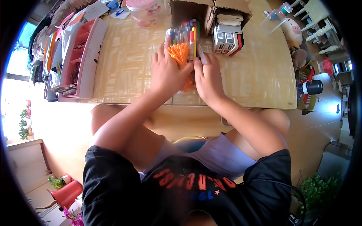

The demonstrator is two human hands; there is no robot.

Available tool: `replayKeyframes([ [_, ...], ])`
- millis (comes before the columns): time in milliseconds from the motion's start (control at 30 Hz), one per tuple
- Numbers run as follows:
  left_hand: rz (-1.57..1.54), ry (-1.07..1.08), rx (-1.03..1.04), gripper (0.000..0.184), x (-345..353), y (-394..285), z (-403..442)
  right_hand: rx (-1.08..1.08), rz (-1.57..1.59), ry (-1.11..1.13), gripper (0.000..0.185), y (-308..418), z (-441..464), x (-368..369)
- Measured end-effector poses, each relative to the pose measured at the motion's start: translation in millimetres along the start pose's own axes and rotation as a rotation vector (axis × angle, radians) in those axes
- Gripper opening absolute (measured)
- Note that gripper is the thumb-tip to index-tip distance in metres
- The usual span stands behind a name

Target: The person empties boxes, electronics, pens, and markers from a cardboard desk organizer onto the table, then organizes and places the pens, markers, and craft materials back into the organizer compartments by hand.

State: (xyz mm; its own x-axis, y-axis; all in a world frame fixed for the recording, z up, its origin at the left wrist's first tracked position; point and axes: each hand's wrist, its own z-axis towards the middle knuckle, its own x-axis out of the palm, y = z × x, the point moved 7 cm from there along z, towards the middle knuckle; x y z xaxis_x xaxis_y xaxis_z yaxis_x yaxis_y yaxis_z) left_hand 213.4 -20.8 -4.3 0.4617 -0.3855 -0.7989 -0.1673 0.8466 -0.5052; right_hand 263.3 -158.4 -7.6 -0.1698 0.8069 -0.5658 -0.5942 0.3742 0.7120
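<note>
My left hand (167, 73) lies along the left side of a bunch of pens (183, 35), its fingers curved against them and its thumb reaching across the front. A bundle of orange cord-like strands (178, 52) sits on the near part of the bunch, beside my left hand, with more orange strands showing below the thumb. My right hand (209, 77) closes in on the right side of the bunch, fingers bent. A yellow pen (195, 46) and a red-capped pen (191, 39) stick out between the hands. Whatever holds the pens below is hidden by my hands.
Behind the pens stands an open cardboard box (190, 11). White boxes (225, 39) are stacked at its right. A pink-and-white organizer (85, 60) lines the table's left side, and a pink-lidded tub (144, 11) stands at the back. A clear container (273, 22) is at the right edge.
</note>
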Motion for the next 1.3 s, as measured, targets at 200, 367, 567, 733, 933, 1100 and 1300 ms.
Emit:
replayKeyframes([
  [200,-0.328,-0.083,-0.174,0.101,-13.7,16.0,-15.1,0.090,0.146,0.080,0.039,19.0,-12.5,12.3],
  [367,-0.465,-0.124,-0.285,0.097,-22.9,46.0,-15.8,-0.171,0.002,0.007,0.053,38.6,-15.8,33.7],
  [567,-0.059,-0.034,-0.302,0.091,-35.8,73.8,9.0,-0.224,-0.038,-0.005,0.070,38.3,4.8,48.6],
  [733,-0.110,0.031,-0.177,0.087,-35.9,79.2,31.1,-0.232,-0.077,-0.095,0.077,8.8,30.8,39.8],
  [933,-0.072,0.108,-0.217,0.093,-31.6,77.1,51.3,-0.208,-0.371,0.087,0.095,-0.3,36.6,53.3],
  [1100,-0.085,-0.003,-0.292,0.106,-29.3,78.6,56.7,-0.314,-0.297,0.200,0.094,5.2,33.0,51.2],
  [1300,0.108,0.089,-0.223,0.124,-27.7,48.1,26.5,-0.355,-0.065,0.181,0.090,10.8,34.9,40.1],
])
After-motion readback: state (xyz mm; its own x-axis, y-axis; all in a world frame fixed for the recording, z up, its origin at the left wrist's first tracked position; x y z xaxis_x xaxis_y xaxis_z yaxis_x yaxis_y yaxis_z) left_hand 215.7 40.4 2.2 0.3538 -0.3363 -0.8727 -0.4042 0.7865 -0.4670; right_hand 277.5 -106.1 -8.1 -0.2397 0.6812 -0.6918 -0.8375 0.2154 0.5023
